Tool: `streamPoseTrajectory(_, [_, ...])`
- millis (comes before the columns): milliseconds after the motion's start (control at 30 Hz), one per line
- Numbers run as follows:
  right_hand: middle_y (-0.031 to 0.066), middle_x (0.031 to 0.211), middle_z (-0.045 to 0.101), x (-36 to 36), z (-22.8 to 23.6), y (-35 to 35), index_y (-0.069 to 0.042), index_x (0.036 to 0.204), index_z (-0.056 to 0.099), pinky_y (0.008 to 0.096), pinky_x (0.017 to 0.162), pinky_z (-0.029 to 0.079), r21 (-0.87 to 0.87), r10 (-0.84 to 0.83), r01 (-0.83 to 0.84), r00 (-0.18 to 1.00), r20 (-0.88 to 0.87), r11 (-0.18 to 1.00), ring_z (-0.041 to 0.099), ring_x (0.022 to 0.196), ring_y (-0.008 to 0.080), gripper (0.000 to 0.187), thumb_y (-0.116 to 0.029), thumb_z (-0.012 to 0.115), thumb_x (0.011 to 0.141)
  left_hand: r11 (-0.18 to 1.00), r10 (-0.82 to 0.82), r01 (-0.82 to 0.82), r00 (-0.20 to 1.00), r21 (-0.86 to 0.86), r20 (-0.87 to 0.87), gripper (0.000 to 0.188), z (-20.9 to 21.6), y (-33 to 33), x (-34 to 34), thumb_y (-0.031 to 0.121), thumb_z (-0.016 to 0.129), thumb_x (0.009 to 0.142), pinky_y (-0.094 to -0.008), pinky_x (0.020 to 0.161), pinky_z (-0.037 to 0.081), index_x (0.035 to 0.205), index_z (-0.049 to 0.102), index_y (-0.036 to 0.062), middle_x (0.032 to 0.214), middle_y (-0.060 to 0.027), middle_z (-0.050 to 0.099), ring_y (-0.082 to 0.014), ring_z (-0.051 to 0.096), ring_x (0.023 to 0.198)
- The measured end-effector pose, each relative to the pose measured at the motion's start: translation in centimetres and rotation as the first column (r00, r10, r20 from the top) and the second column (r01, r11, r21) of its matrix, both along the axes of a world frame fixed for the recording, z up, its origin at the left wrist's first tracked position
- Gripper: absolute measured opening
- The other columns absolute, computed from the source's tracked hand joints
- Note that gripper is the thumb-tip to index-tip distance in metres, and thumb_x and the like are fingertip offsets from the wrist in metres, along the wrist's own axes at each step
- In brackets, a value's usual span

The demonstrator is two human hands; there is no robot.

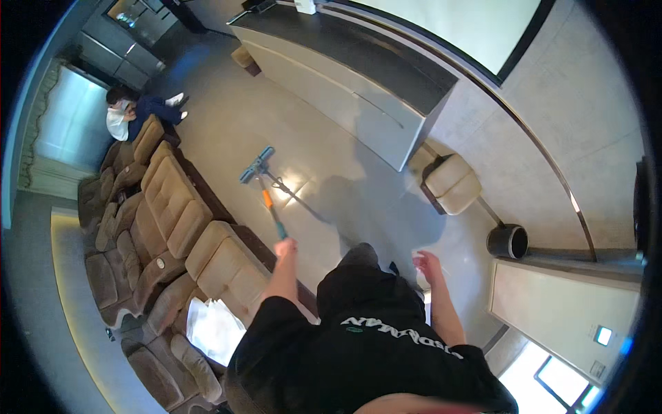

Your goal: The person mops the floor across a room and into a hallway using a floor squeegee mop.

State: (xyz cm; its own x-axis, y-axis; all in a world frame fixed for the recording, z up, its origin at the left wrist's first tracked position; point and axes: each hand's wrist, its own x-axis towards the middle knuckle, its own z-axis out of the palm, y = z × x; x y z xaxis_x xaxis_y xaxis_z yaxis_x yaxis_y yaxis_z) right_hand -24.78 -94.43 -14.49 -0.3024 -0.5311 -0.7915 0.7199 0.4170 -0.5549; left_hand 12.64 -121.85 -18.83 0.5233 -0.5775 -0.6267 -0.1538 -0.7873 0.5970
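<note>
My left hand point(285, 247) is wrapped round the handle of a mop point(267, 200), which has teal and orange sections. The tool points away from me, and its wide blue head point(256, 164) is over the shiny floor, with a dark shadow beside it. Whether the head touches the floor I cannot tell. Off to my right, my right hand point(429, 266) hangs with curled fingers. Something small and whitish shows at its fingertips, too unclear to name.
Brown recliner seats point(172, 200) line the left side, with a white bag or sheet point(212, 330) on one. A person point(131, 117) sits at the far left. A dark-topped counter point(352, 62), a padded stool point(452, 183), a black bin point(507, 241) and a white cabinet point(558, 303) stand right.
</note>
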Motion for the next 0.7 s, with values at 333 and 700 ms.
streamPoseTrajectory(333, [0.0105,0.059,0.052,-0.3,-3.5,22.5,0.002,0.074,0.053,0.0235,0.043,0.04,0.277,-0.377,0.405,0.914,-0.15,0.871,0.049,0.049,0.016,0.014,-0.009,0.049,0.066,0.984,-0.084,0.148,0.876,0.099,-0.475,0.018,4.1,1.7,1.4,-0.001,0.044,0.065,-0.0235,0.028,0.021,0.049,0.038,0.005,0.04,-0.0001,0.028,-0.0102,0.028,0.029])
streamPoseTrajectory(700, [0.0154,0.066,0.054,-18.8,-4.8,23.2,-0.001,0.082,0.049,0.0293,0.04,0.043,0.405,0.397,-0.368,0.918,0.012,0.837,0.051,0.046,0.022,0.021,-0.017,0.045,0.07,0.957,-0.14,0.204,0.947,0.205,-0.289,0.007,2.8,28.8,-22.5,0.005,0.048,0.064,-0.0279,0.027,0.033,0.066,0.042,0.0004,0.043,-0.0076,0.042,-0.0166,0.043,0.033])
